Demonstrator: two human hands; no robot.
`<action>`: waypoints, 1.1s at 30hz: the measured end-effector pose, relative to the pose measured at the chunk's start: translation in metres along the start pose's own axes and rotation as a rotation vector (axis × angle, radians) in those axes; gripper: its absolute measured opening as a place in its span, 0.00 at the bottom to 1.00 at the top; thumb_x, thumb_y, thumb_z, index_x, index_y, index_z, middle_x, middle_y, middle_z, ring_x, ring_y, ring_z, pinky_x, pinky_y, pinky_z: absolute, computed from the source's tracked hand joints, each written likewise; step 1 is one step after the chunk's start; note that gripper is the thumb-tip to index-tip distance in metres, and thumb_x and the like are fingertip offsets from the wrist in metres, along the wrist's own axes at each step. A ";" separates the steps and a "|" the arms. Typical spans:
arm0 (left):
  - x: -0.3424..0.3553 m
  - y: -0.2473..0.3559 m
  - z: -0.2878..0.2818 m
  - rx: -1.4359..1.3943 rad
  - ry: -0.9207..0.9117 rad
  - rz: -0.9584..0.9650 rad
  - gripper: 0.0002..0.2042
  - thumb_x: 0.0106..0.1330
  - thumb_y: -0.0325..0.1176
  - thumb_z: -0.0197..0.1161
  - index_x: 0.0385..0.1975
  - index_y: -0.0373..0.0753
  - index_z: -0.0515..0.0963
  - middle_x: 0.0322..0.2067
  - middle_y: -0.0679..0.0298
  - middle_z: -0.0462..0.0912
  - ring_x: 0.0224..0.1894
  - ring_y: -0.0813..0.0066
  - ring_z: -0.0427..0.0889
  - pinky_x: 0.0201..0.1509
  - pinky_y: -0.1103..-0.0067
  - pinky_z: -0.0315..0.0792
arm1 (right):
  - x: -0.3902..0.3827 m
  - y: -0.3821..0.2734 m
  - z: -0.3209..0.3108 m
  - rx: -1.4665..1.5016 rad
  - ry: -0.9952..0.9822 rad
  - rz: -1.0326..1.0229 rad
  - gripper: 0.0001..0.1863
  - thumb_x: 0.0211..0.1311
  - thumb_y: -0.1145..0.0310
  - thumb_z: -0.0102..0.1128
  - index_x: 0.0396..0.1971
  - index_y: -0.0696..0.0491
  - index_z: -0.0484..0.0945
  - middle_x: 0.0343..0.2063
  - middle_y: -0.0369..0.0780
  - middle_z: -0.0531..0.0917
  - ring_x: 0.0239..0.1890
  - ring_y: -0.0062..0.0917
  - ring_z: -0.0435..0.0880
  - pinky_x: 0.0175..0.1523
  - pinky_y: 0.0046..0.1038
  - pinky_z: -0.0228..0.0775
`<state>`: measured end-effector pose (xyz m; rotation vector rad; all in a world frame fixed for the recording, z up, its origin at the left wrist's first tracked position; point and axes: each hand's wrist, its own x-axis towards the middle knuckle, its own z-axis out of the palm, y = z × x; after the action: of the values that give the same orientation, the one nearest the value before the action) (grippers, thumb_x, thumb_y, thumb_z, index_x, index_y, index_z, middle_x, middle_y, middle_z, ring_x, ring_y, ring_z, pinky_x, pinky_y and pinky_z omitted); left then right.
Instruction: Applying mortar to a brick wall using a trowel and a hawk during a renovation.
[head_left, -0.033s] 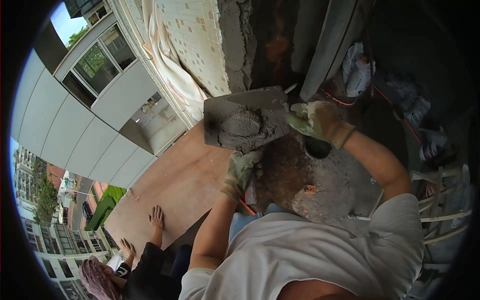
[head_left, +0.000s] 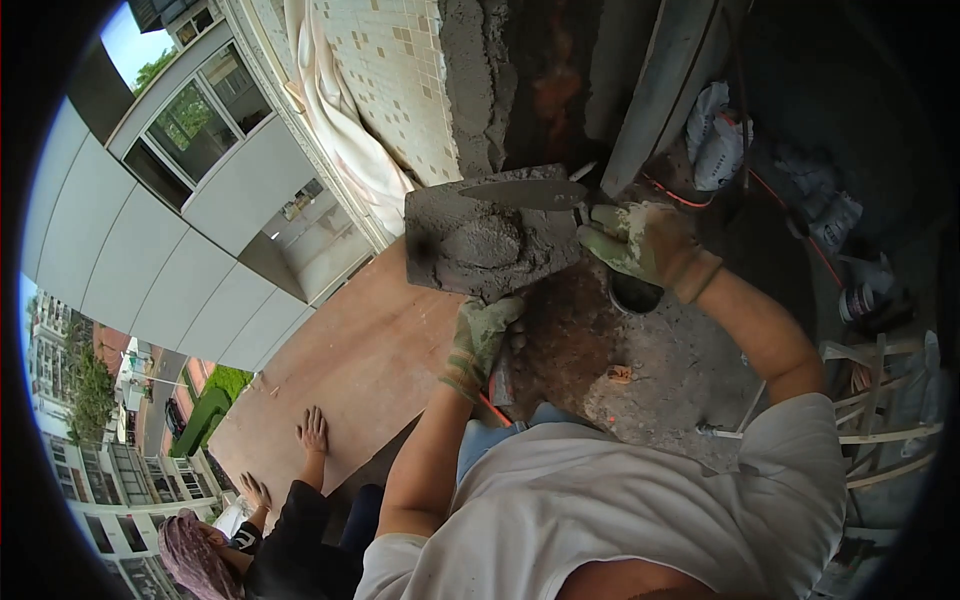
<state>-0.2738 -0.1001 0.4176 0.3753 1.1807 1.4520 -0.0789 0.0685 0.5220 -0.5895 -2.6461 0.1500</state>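
A grey mortar board (head_left: pixel 430 270) is held out in front of me, with a wet heap of mortar (head_left: pixel 482 243) on it. My gloved left hand (head_left: pixel 487 335) is closed at the board's near edge; its grip under the board is hidden. A plastering trowel (head_left: pixel 525 194) lies along the board's far edge, beyond the heap. My right hand (head_left: pixel 640 243), in a mortar-stained glove, is closed round the trowel's handle at the board's right side.
Ahead stands a tiled wall (head_left: pixel 385 60) with a rough cement edge (head_left: pixel 478 90). A black bucket (head_left: pixel 636 292) is on the floor, near white sacks (head_left: pixel 717 140). At left, a co-worker's hands (head_left: pixel 313 432) rest on a large brown board (head_left: pixel 350 350).
The trowel blade has tilted and now looks narrower over the board's far edge. My right hand has shifted slightly right. The left hand is nearly still.
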 end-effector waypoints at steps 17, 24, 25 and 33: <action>0.026 -0.025 -0.075 0.377 -0.314 0.229 0.15 0.60 0.31 0.64 0.46 0.36 0.81 0.37 0.64 0.87 0.38 0.73 0.82 0.43 0.76 0.76 | -0.032 -0.087 0.077 0.469 0.324 0.357 0.13 0.64 0.60 0.64 0.41 0.55 0.83 0.27 0.46 0.84 0.25 0.37 0.81 0.33 0.33 0.72; 0.026 0.055 -0.097 0.553 -0.423 0.045 0.09 0.61 0.32 0.64 0.39 0.37 0.81 0.29 0.65 0.84 0.29 0.82 0.79 0.28 0.79 0.72 | -0.006 -0.108 0.003 -0.158 0.260 0.167 0.17 0.61 0.59 0.66 0.45 0.52 0.83 0.34 0.41 0.87 0.33 0.34 0.87 0.38 0.34 0.78; 0.027 0.059 -0.098 0.658 -0.442 0.112 0.10 0.61 0.33 0.65 0.39 0.37 0.82 0.30 0.62 0.85 0.29 0.76 0.82 0.30 0.76 0.74 | -0.002 -0.112 -0.004 -0.147 0.277 0.166 0.17 0.60 0.60 0.65 0.46 0.51 0.83 0.39 0.41 0.87 0.36 0.34 0.86 0.39 0.34 0.78; 0.039 -0.028 -0.105 0.489 -0.655 0.231 0.14 0.59 0.35 0.66 0.44 0.40 0.83 0.39 0.55 0.86 0.39 0.59 0.85 0.42 0.70 0.77 | 0.040 -0.126 -0.046 -0.623 0.343 -0.023 0.14 0.63 0.73 0.55 0.48 0.50 0.80 0.51 0.38 0.81 0.45 0.35 0.83 0.47 0.33 0.78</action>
<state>-0.3515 -0.1166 0.3342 1.2557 0.9482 1.0740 -0.1399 -0.0278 0.6033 -0.6972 -2.3327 -0.7396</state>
